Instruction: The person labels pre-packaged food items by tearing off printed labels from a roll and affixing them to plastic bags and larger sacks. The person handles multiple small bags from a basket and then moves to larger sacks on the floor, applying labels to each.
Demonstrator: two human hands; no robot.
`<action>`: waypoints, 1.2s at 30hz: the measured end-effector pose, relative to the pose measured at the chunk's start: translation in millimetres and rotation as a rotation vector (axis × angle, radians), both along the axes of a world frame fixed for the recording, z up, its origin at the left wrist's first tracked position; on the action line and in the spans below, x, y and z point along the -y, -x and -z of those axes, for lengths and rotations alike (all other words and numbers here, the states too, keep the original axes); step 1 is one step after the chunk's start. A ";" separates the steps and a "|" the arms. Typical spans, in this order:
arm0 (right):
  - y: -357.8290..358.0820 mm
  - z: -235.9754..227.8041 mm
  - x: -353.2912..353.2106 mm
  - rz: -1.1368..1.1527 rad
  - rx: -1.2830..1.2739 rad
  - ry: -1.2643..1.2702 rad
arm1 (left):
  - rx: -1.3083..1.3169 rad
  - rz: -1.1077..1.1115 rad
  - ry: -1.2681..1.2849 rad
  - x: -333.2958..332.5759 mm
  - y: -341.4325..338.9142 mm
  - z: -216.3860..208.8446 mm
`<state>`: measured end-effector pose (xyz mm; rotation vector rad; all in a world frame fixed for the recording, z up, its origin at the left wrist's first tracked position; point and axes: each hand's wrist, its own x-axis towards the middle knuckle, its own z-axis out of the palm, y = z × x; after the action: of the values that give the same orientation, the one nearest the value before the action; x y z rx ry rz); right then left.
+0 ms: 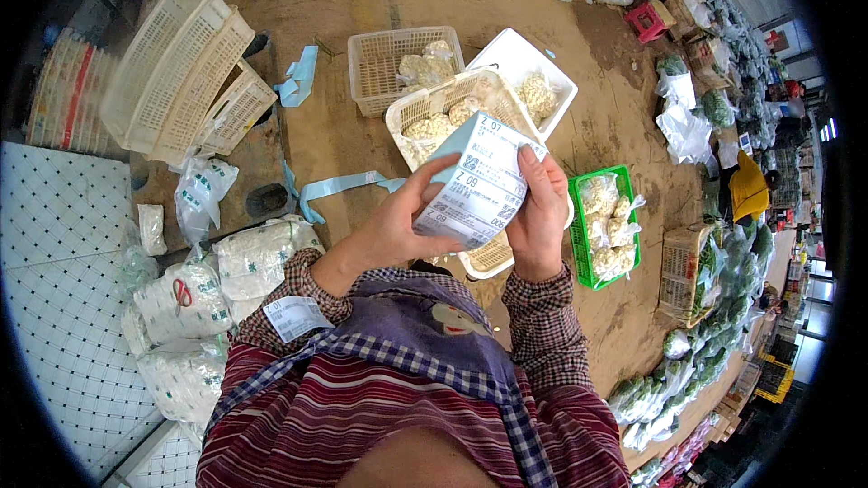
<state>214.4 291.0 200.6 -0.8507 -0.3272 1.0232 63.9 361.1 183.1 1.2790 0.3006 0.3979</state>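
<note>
A roll of white printed labels [479, 183] is held up in front of my chest between both hands. My left hand [398, 226] curls around its left side, fingers behind and thumb along the lower edge. My right hand [541, 212] grips the right side, thumb lying on the printed face. One loose label [296, 316] sticks to my left sleeve. Just beyond the labels is a cream basket [398, 117] holding pale, cauliflower-like heads [432, 126], partly hidden by the roll. To the right, a green crate [579, 248] contains several bagged heads [601, 194].
A white foam box [561, 81] and another cream crate [358, 72] stand behind. Stacked crates [176, 72] lean at the left, above packs of plastic bags [185, 298] with red-handled scissors [182, 293]. Blue backing strip [339, 184] trails across the floor. Bagged green vegetables [705, 357] line the right.
</note>
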 end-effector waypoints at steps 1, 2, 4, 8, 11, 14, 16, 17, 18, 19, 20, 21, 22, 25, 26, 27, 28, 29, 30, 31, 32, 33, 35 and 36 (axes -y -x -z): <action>6.0 -1.3 -1.4 -0.003 -0.002 0.000 | -0.032 0.030 -0.002 -1.1 8.6 -0.8; 11.3 -1.6 -3.0 -0.006 -0.004 0.000 | -0.020 0.040 0.000 -1.9 15.3 -2.7; 22.6 -2.2 -6.7 -0.012 -0.002 0.000 | 0.000 0.056 0.006 -3.8 28.3 -9.1; 47.1 -3.6 -15.8 -0.036 0.018 -0.008 | 0.034 0.059 0.032 -8.2 54.6 -14.4; 73.4 -10.7 -24.9 -0.068 0.033 0.024 | 0.075 -0.010 0.048 -14.0 73.9 -22.0; 103.5 -11.5 -35.0 -0.083 0.103 0.054 | -0.018 -0.091 -0.011 -25.7 93.5 -14.3; 110.0 -8.1 -44.5 -0.104 0.410 0.183 | -0.036 -0.169 -0.070 -33.9 105.5 -11.8; 114.5 -9.1 -49.3 -0.062 0.703 0.280 | -0.049 -0.208 -0.100 -38.8 111.5 -9.6; 119.3 -10.0 -52.3 -0.015 0.996 0.374 | -0.110 -0.255 -0.220 -43.9 120.4 -1.3; 119.1 -10.2 -54.4 0.045 1.290 0.476 | -0.176 -0.234 -0.234 -48.8 125.4 -1.9; 122.0 3.3 -59.9 0.012 1.406 0.171 | -0.244 -0.212 -0.248 -54.0 130.7 -3.7; 125.0 4.0 -69.3 -0.105 1.550 -0.042 | -0.313 -0.190 -0.261 -60.2 136.4 -2.4; 130.9 6.6 -78.3 -0.197 1.530 -0.083 | -0.363 -0.141 -0.386 -68.4 144.0 11.3; 126.4 34.2 -101.9 -0.467 1.330 -0.069 | -0.412 -0.084 -0.500 -90.7 145.2 20.1; 120.3 44.6 -112.6 -0.552 1.237 -0.045 | -0.444 -0.054 -0.451 -100.4 143.9 23.6; 114.0 55.9 -126.8 -0.596 1.200 -0.087 | -0.476 -0.025 -0.402 -112.0 142.4 27.0; 107.1 66.9 -140.5 -0.632 1.156 -0.124 | -0.511 0.014 -0.352 -123.7 139.0 30.7; 102.7 79.0 -156.7 -0.671 1.104 -0.166 | -0.571 0.045 -0.332 -137.1 137.0 38.0; 98.0 88.7 -173.1 -0.702 1.063 -0.176 | -0.629 0.078 -0.308 -152.2 133.7 46.2; 90.2 97.5 -191.1 -0.765 1.026 -0.185 | -0.674 0.116 -0.286 -168.8 128.0 54.3; 80.5 111.2 -210.5 -0.827 0.984 -0.199 | -0.698 0.138 -0.234 -184.6 121.8 64.9; 70.1 126.9 -231.1 -0.888 0.942 -0.207 | -0.718 0.162 -0.180 -202.1 113.8 76.7; 47.5 173.4 -268.9 -1.009 0.747 -0.144 | -0.814 0.201 -0.086 -234.2 99.0 110.7; 34.3 196.2 -290.1 -1.121 0.613 -0.062 | -0.800 0.154 0.032 -250.6 88.1 123.2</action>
<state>180.1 581.1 4.3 -0.9073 -1.4610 1.7350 -24.1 611.7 59.9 1.3737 0.8692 -0.2723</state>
